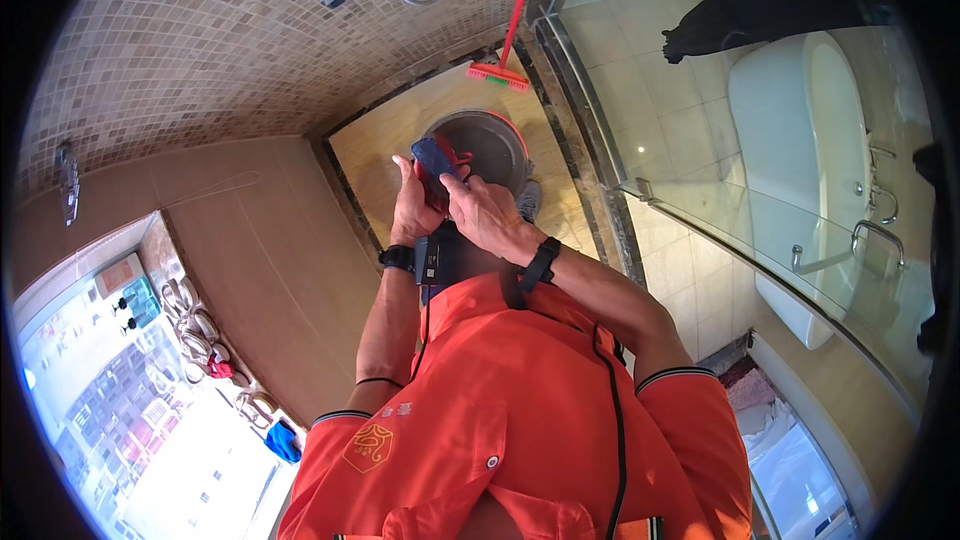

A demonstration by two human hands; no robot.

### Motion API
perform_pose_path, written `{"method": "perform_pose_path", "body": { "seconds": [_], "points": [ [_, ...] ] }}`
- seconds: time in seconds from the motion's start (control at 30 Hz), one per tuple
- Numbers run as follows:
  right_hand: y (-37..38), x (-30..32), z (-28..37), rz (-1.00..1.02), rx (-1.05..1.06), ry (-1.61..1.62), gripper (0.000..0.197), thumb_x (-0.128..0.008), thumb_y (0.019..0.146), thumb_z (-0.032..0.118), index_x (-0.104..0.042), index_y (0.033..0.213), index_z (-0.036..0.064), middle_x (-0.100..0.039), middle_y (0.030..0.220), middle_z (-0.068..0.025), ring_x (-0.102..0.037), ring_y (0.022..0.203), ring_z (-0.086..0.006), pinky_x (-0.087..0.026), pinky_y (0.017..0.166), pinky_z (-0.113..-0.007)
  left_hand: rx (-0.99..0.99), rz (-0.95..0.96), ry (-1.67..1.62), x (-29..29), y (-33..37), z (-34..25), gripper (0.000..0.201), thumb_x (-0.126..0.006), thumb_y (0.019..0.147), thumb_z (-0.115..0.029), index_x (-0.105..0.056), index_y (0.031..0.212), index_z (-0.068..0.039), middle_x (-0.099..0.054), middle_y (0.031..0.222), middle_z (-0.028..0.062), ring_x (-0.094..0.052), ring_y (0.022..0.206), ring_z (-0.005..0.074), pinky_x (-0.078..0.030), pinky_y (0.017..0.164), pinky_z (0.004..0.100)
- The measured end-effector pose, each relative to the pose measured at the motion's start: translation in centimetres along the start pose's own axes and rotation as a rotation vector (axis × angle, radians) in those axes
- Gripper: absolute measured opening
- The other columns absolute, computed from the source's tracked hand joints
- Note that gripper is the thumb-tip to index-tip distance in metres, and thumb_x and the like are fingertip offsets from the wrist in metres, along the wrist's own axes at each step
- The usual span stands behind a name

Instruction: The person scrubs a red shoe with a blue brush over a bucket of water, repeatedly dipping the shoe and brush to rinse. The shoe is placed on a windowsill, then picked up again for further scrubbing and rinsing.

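Note:
My left hand [415, 205] is wrapped round a red item [425, 183] with a loop sticking out at its side. Most of it is covered, so its exact kind is unclear. Over it, my right hand [487, 215] grips a dark blue, brush-like block [435, 155], which lies against the red item. Whether it has bristles cannot be seen. Both hands are held close together above the near left part of a round grey basin [495, 148] on the floor. A red curved edge runs along the basin's right rim.
A red long-handled floor brush [498, 75] leans at the far corner. A glass partition [700, 215] stands on my right, with a white bathtub [800, 110] behind it. Several sandals [195, 325] line the window sill at left. A grey shoe [530, 200] shows beside the basin.

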State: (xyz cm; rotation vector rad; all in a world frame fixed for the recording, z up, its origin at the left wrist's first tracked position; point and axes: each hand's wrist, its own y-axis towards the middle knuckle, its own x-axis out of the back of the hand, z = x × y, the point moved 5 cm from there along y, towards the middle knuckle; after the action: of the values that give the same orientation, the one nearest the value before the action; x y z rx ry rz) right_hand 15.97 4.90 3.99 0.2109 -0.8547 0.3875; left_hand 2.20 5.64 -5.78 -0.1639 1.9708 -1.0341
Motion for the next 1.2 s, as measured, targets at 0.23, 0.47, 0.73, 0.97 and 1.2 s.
{"method": "perform_pose_path", "body": {
  "seconds": [0.23, 0.47, 0.73, 0.97, 1.2],
  "points": [
    [-2.1, 2.0, 1.4, 0.088, 0.036, 0.015, 0.043, -0.072, 0.089, 0.019, -0.064, 0.129, 0.0032, -0.066, 0.079, -0.0187, -0.072, 0.065, -0.0285, -0.058, 0.055, -0.039, 0.017, -0.022, 0.015, -0.9, -1.2, -0.6, 0.099, -0.021, 0.093, -0.085, -0.047, 0.151, -0.009, -0.06, 0.142, 0.0145, -0.06, 0.128, 0.0407, -0.049, 0.106, 0.0594],
    [2.1, -1.6, -2.5, 0.044, -0.116, 0.015, 0.037, -0.059, 0.097, 0.018, -0.061, 0.132, 0.0065, -0.067, 0.085, -0.0275, -0.069, 0.069, -0.0446, -0.057, 0.058, -0.052, 0.023, -0.043, 0.063, -1.8, -0.9, 1.7, 0.09, -0.025, 0.095, -0.083, -0.052, 0.147, -0.015, -0.065, 0.134, 0.0083, -0.063, 0.123, 0.0312, -0.049, 0.108, 0.0515],
    [-2.2, 0.6, 0.0, 0.044, 0.006, 0.024, 0.039, -0.065, 0.093, 0.015, -0.062, 0.131, 0.0069, -0.067, 0.079, -0.0226, -0.07, 0.064, -0.0387, -0.058, 0.056, -0.048, 0.075, -0.027, 0.098, 1.2, -1.2, 0.7, 0.095, -0.023, 0.092, -0.086, -0.045, 0.152, -0.015, -0.065, 0.133, 0.0161, -0.065, 0.117, 0.0369, -0.051, 0.105, 0.0531],
    [3.1, -2.1, -5.0, 0.098, -0.2, 0.013, 0.036, -0.056, 0.1, 0.025, -0.064, 0.13, 0.008, -0.071, 0.087, -0.0252, -0.071, 0.073, -0.0435, -0.059, 0.066, -0.052, -0.038, -0.003, 0.222, 0.2, -1.3, 2.3, 0.077, -0.034, 0.099, -0.078, -0.051, 0.149, -0.022, -0.065, 0.133, 0.0033, -0.066, 0.11, 0.0212, -0.057, 0.09, 0.0421],
    [-1.4, -0.4, -2.2, 0.08, -0.158, 0.066, 0.035, -0.057, 0.097, 0.018, -0.065, 0.13, 0.0086, -0.071, 0.083, -0.0246, -0.07, 0.073, -0.0437, -0.057, 0.064, -0.054, -0.063, -0.111, 0.236, 2.4, -2.3, 1.0, 0.078, -0.032, 0.1, -0.076, -0.046, 0.155, -0.023, -0.065, 0.135, 0.0054, -0.068, 0.107, 0.0221, -0.059, 0.083, 0.0438]
  ]
}}
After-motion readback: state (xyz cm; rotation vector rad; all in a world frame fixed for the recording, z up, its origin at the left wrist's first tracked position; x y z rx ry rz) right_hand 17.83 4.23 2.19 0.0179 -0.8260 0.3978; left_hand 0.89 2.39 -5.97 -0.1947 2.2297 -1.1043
